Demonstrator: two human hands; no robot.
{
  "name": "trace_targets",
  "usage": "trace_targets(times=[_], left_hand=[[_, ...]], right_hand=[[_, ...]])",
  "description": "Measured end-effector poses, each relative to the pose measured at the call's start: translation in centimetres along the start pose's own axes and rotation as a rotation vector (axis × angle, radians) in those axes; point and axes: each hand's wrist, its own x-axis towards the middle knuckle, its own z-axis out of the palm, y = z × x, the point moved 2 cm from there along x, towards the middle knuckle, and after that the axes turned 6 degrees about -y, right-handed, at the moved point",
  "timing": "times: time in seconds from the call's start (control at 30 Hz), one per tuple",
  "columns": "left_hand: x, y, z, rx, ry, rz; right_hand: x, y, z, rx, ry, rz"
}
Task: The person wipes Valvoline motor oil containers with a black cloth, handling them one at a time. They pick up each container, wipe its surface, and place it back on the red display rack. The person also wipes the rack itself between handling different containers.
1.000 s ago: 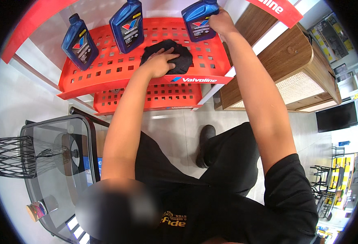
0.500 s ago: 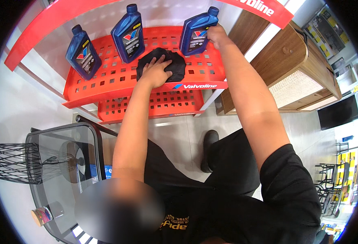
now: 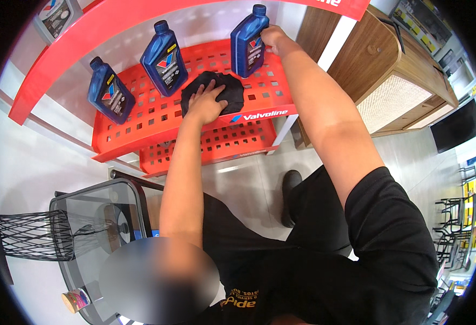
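My left hand (image 3: 208, 103) lies with spread fingers on a crumpled black cloth (image 3: 230, 95), which rests on the perforated red shelf (image 3: 156, 118) near its front edge. At the shelf's right end my right hand (image 3: 277, 40) is closed on the upper right side of a blue motor oil bottle (image 3: 247, 47); some of its fingers are hidden behind the bottle. That bottle stands upright, its label turned partly to the right. To the left of the cloth stand a middle blue oil bottle (image 3: 163, 60) and a left blue oil bottle (image 3: 111, 93), both untouched.
A red upper shelf edge (image 3: 113, 27) arches over the bottles, with a grey bottle (image 3: 57, 19) on top. Below is a lower red shelf (image 3: 211, 146). A wooden cabinet (image 3: 378, 65) stands at right, a glass-topped table (image 3: 94, 260) with a paper cup (image 3: 76, 300) at lower left.
The right bottle has turned, its label now facing more to the right, with my right hand still on it. My left hand stays on the cloth. The whole view has shifted slightly.
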Motion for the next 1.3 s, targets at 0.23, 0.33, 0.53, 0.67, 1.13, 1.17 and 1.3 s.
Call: trace_targets(times=[0.23, 0.33, 0.53, 0.67, 1.13, 1.17, 1.3], left_hand=[[0.0, 0.5, -0.3, 0.054, -0.075, -0.011], [0.1, 0.4, -0.3, 0.046, -0.099, -0.015], [0.0, 0.0, -0.2, 0.044, -0.116, -0.029], [0.2, 1.0, -0.5, 0.049, -0.128, -0.010], [0.5, 0.4, -0.1, 0.052, -0.119, -0.006], [0.6, 0.7, -0.1, 0.055, -0.119, -0.005], [0.6, 0.7, -0.3, 0.037, -0.040, 0.035]], right_hand=[[0.5, 0.8, 0.2, 0.013, -0.014, -0.098], [0.6, 1.2, 0.2, -0.016, 0.025, -0.142], [0.9, 1.2, 0.7, -0.091, 0.116, -0.193], [1.7, 1.7, -0.2, -0.146, 0.168, -0.246], [-2.5, 1.3, 0.7, 0.177, 0.163, -0.211], [-2.9, 1.7, 0.3, 0.154, 0.279, -0.179], [-5.9, 2.0, 1.5, 0.168, 0.524, -0.153]])
